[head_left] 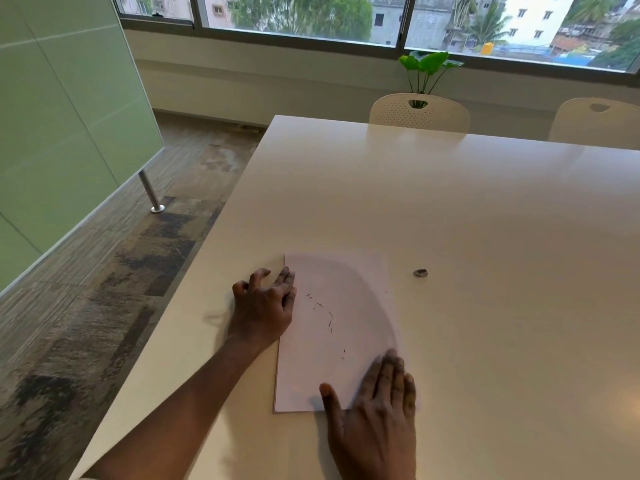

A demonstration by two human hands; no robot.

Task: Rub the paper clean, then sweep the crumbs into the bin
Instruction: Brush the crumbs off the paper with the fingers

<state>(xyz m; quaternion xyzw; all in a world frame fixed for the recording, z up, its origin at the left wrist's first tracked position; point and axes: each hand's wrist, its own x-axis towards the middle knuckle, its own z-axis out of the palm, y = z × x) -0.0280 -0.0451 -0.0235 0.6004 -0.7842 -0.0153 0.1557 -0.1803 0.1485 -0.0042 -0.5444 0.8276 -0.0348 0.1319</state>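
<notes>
- The left hand [265, 308] rests at the left edge of the white rectangular sheet of paper [346, 306], fingers half curled like a claw and gripping nothing; its fingertips [286, 276] press on the sheet's upper left margin, apparently pinning it down.
- The sheet lies flat on the pale glossy table [450, 202], near the table's left edge, between the two hands.
- A loose trail of thin dark eraser crumbs [327, 315] runs across the middle of the sheet, just right of the left hand and beyond the right one. No pencil marks are clear on the sheet, so the rubbing looks done and the sweeping looks like the step in hand.
- To sweep well, I would keep the left hand firm so the sheet cannot slide, and draw the crumbs with the side of the palm into one small heap instead of scattering them over the table.
- The right hand [375, 410] lies flat and open on the sheet's near right corner, fingers together, thumb spread, holding nothing.
- A small grey worn eraser [420, 272] sits on the table just right of the sheet's far corner, apart from both hands.
- No bin is in view, so its direction cannot be judged.
</notes>
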